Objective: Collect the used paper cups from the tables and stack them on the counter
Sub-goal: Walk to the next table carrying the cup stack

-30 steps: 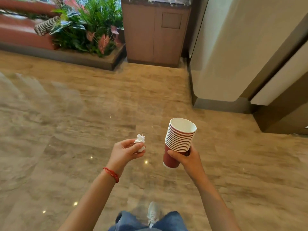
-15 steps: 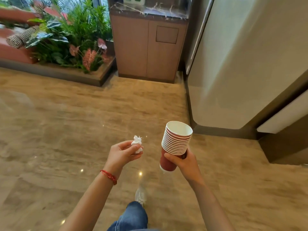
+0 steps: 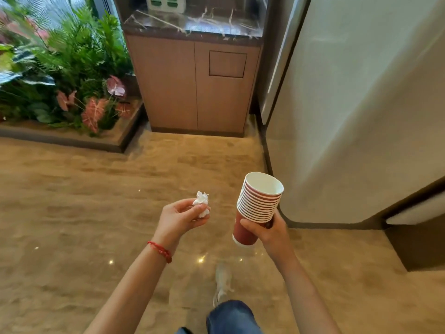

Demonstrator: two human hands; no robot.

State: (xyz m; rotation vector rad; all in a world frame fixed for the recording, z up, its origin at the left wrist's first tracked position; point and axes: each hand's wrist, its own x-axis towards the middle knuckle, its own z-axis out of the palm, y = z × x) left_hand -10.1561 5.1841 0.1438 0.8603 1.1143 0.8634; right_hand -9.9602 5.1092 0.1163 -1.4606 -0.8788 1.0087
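Observation:
A stack of several red paper cups (image 3: 258, 203) with white rims tilts slightly to the right, and my right hand (image 3: 267, 229) grips it near the bottom cup. My left hand (image 3: 179, 219) pinches a crumpled white tissue (image 3: 201, 205) between thumb and fingers, a little left of the cups. Straight ahead stands a wooden cabinet (image 3: 195, 85) with a dark marble counter (image 3: 192, 22) on top.
A planter (image 3: 72, 141) full of green and pink leaves lies to the left of the cabinet. A large pale curved wall (image 3: 356, 116) rises on the right. A white and green box (image 3: 166, 2) sits on the counter. Polished stone floor (image 3: 84, 201) spreads below.
I have walked towards the cabinet, which now looks closer and larger, with its counter top in view. Both hands keep their hold on the cups and the tissue.

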